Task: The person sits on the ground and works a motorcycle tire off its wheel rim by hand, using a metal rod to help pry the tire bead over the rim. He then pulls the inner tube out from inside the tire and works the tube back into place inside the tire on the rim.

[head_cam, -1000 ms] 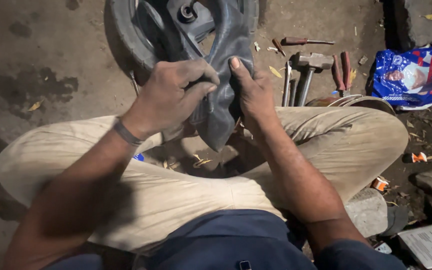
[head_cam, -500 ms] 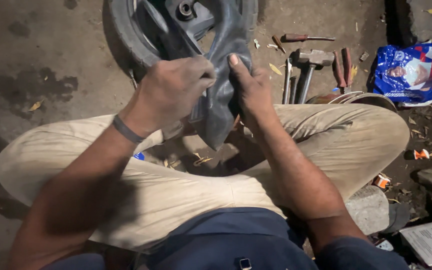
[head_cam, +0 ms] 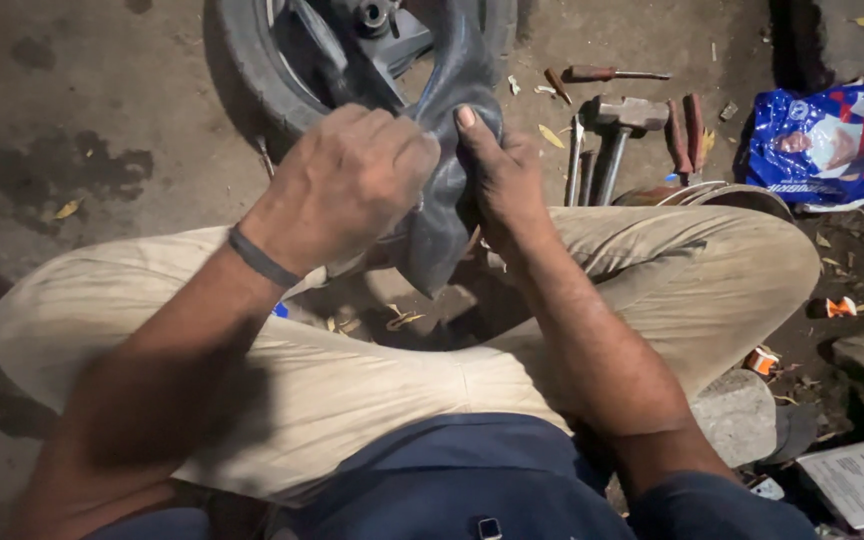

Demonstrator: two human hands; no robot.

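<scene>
Here, seated on the concrete floor [head_cam: 102, 120], you hold a black rubber inner tube [head_cam: 442, 220] over your knees, just in front of the small tyre [head_cam: 252, 60]. Your left hand [head_cam: 352, 185] has its fingers curled shut on a fold of the tube; your right hand [head_cam: 502, 170] has its fingers clamped on the fold beside it, thumb up. The tube looks light, limp and stretchy, probably grippy; it is best held by a doubled fold. Right of the tyre lie a steel hammer [head_cam: 617, 125] and a blue plastic bag [head_cam: 832, 140].
</scene>
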